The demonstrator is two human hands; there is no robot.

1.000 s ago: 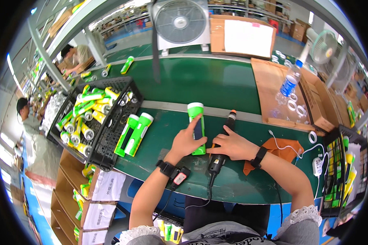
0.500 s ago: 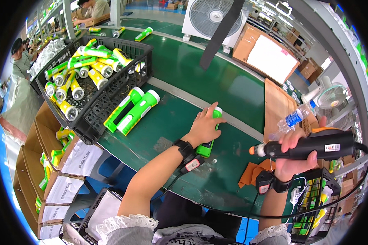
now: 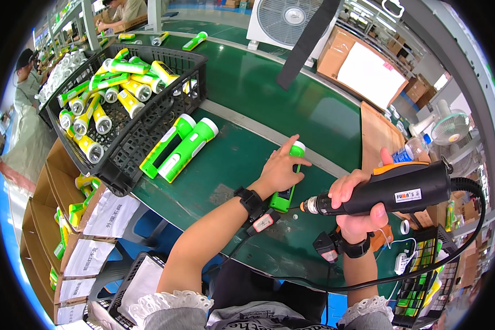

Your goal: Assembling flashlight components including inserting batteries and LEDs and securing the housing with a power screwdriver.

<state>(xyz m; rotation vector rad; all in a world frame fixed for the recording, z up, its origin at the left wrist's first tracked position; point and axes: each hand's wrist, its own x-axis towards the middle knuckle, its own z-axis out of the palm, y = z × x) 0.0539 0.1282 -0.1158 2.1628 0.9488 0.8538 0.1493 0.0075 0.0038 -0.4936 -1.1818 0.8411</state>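
My left hand (image 3: pixel 281 171) lies over a green flashlight (image 3: pixel 282 202) and holds it down on the green bench, its index finger stretched toward the flashlight's white head. In my right hand (image 3: pixel 353 201) is a black electric screwdriver (image 3: pixel 418 190), held level with its cable trailing off to the right. The screwdriver's tip points left, close by the near end of the flashlight; I cannot tell whether the bit touches it. Two more green-and-white flashlights (image 3: pixel 188 149) lie side by side to the left of my left hand.
A black crate (image 3: pixel 143 124) full of yellow and green flashlights stands at the left. Below it are cardboard bins (image 3: pixel 52 190). Behind the bench are a large fan unit (image 3: pixel 291 22) and a carton (image 3: pixel 338 55). An orange cloth (image 3: pixel 380 236) lies beside my right wrist.
My right hand has brought the screwdriver left, its tip now close to the flashlight's near end. My left hand keeps its hold on the flashlight.
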